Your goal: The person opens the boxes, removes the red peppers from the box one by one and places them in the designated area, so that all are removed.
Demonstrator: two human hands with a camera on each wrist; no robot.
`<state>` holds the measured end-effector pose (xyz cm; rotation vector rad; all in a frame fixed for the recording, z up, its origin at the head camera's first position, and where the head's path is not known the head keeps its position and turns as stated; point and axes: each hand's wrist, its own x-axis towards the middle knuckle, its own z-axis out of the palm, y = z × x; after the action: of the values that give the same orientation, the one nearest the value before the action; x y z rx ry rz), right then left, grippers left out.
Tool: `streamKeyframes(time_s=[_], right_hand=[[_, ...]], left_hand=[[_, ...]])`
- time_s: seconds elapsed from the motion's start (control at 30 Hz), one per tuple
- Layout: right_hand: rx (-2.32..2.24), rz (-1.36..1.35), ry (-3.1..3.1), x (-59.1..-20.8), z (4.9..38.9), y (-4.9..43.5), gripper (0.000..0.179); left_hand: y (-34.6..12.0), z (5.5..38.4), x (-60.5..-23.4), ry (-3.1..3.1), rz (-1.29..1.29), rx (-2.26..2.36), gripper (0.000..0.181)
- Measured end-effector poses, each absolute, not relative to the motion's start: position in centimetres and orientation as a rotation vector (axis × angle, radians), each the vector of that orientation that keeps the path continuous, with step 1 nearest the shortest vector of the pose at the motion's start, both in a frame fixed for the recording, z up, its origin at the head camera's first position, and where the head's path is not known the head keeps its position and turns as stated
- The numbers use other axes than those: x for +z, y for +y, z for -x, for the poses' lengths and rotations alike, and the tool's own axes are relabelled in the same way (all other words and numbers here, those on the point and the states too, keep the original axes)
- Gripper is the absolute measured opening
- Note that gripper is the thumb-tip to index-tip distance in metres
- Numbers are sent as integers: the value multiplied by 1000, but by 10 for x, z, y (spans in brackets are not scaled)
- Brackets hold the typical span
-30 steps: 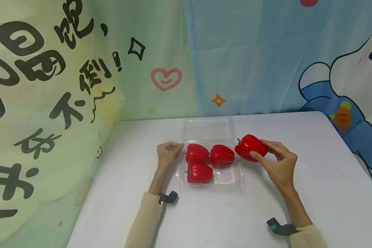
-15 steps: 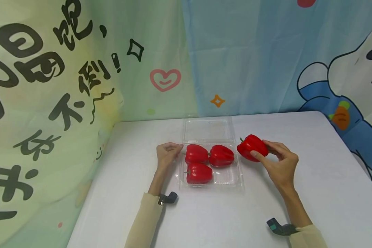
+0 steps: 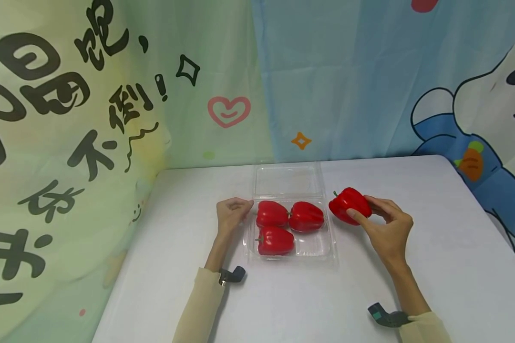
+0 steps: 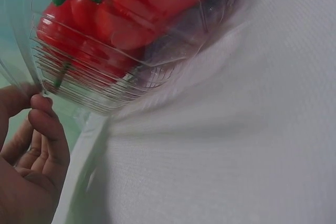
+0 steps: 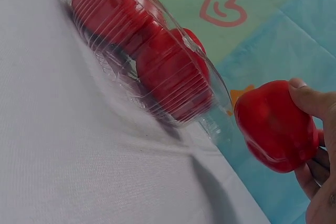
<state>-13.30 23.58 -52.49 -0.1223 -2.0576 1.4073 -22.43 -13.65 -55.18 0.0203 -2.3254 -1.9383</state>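
1. Right hand (image 3: 388, 233): fingers grip a pepper (image 3: 349, 206), held above the counter (image 3: 292, 305), just right of the box (image 3: 314, 245).
2. Left hand (image 3: 232, 214): fingers pinch the box's left edge.
3. Three other peppers (image 3: 306, 217) lie in the box, its lid (image 3: 288, 179) folded back.

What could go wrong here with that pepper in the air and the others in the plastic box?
The held pepper looks smooth and shiny, so it might slip from the right hand.
The left hand pinches the edge of the clear box; a tug there could tilt it and shift the three peppers inside.
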Motion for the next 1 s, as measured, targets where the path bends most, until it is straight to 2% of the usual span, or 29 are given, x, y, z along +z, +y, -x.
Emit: streamKeyframes(time_s=[1.0], right_hand=[[1350, 212, -2049, -529, 141, 232, 48]], left_hand=[[-137, 224, -552, -2345, -4, -1909, 20]])
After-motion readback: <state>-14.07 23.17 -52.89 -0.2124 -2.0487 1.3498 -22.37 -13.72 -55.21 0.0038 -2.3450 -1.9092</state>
